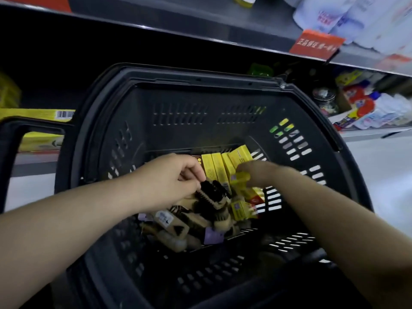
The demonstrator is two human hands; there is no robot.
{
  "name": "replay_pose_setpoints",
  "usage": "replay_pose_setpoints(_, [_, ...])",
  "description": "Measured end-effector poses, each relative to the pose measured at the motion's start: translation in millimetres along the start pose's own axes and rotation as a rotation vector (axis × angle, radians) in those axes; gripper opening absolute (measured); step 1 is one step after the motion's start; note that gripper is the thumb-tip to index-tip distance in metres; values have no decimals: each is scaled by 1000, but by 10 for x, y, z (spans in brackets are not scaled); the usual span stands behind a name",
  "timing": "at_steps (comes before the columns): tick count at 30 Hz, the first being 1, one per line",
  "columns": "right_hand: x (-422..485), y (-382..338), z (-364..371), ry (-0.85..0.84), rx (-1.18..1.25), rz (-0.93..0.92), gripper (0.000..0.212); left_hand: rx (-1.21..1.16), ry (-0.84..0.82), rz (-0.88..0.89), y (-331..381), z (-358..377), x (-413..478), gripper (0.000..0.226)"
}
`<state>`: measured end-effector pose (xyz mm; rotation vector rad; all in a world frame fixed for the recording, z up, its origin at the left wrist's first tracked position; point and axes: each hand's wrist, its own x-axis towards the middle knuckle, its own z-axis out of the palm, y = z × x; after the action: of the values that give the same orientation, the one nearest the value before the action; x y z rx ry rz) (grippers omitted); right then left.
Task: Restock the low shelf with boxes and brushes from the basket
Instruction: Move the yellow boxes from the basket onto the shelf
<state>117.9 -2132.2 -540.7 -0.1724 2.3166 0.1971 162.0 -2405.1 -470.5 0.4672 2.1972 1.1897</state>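
Both my hands reach down into a black plastic basket (223,108). Along its far inner wall stands a row of yellow boxes (219,167); more yellow boxes (242,209) lie to the right. A heap of wooden brushes with black bristles (182,221) fills the bottom. My left hand (169,181) grips a black-bristled brush (215,194) at the top of the heap. My right hand (258,173), blurred, curls its fingers around a small yellow box (239,178). The low shelf (33,157) lies at the left behind the basket.
Long yellow boxes with a barcode (42,114) lie on the low shelf at left. An upper shelf edge carries a red price tag (316,44) and white packs (356,18). Bottles and packets (367,103) crowd the shelf at right. The basket handle (22,126) sticks out left.
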Motion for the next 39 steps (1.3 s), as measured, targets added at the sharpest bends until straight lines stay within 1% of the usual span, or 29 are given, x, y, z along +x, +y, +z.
replay_pose_setpoints(1, [-97,-8,-197,49,45,-9,53,-18,7,-25,3,-4,6,13])
replay_pose_setpoints(3, [-304,-75,-529,173,206,-56,43,-44,28,-68,12,-14,20,13])
replay_pose_setpoints(5, [-522,-238,-711,210,535,-140,29,-69,33,-88,21,-14,36,21])
replay_pose_setpoints(7, [-676,-467,-773,124,872,-239,17,-214,-8,-123,42,-1,43,34])
replay_pose_setpoints(9, [-718,-658,-771,66,1036,-322,14,-385,-47,-178,70,-2,36,33])
replay_pose_setpoints(11, [-704,-760,-758,48,1188,-386,15,-515,-32,-221,68,-21,38,34])
replay_pose_setpoints(13, [-658,-710,-741,-17,1374,-421,24,-603,18,-241,44,-59,51,38])
replay_pose_setpoints(14, [-601,-638,-703,-46,1407,-405,29,-621,43,-255,33,-73,54,39])
replay_pose_setpoints(15, [-523,-558,-636,-47,1336,-353,35,-624,65,-280,9,-84,56,39])
replay_pose_setpoints(16, [-450,-483,-544,-33,1136,-277,40,-620,79,-313,-6,-88,53,39])
replay_pose_setpoints(17, [-365,-406,-404,-39,823,-193,48,-623,85,-345,-18,-92,52,41])
replay_pose_setpoints(18, [-279,-332,-220,-87,480,-106,57,-644,84,-371,-21,-97,47,43])
replay_pose_setpoints(19, [-213,-283,-26,-165,206,-43,66,-680,80,-389,-22,-105,46,48])
replay_pose_setpoints(20, [-165,-257,172,-242,40,-8,73,-723,76,-403,-8,-114,43,57])
replay_pose_setpoints(21, [-120,-246,350,-311,-18,7,79,-757,75,-416,2,-126,43,69])
replay_pose_setpoints(22, [-78,-257,483,-357,-13,14,80,-773,78,-427,10,-136,42,81])
replay_pose_setpoints(23, [-38,-271,577,-371,9,6,80,-776,85,-437,4,-151,49,91])
replay_pose_setpoints(24, [-12,-300,619,-368,9,-11,77,-778,86,-448,-2,-167,52,95])
replay_pose_setpoints(25, [22,-317,642,-346,-11,-24,73,-789,74,-457,-13,-184,58,92])
replay_pose_setpoints(26, [46,-335,639,-328,-59,-33,69,-809,45,-464,-17,-197,66,83])
replay_pose_setpoints(27, [75,-343,619,-308,-105,-37,67,-837,12,-467,-21,-204,79,68])
replay_pose_setpoints(29, [72,-350,455,-299,-83,24,73,-885,-19,-486,-12,-208,127,37])
replay_pose_setpoints(30, [33,-347,304,-297,-35,51,73,-894,-12,-494,2,-208,155,28])
replay_pose_setpoints(31, [-41,-343,97,-291,12,53,69,-901,1,-499,9,-212,178,26])
replay_pose_setpoints(33, [-251,-303,-363,-205,151,-3,58,-932,16,-514,47,-237,221,28])
replay_pose_setpoints(34, [-387,-287,-575,-151,312,-60,52,-954,17,-511,55,-253,220,30])
replay_pose_setpoints(35, [-540,-287,-747,-117,539,-131,46,-977,17,-503,50,-263,216,32])
replay_pose_setpoints(37, [-819,-346,-945,-118,976,-324,38,-992,7,-486,25,-274,168,35])
replay_pose_setpoints(39, [-941,-492,-1006,-124,1196,-411,34,-986,-56,-473,21,-276,101,36])
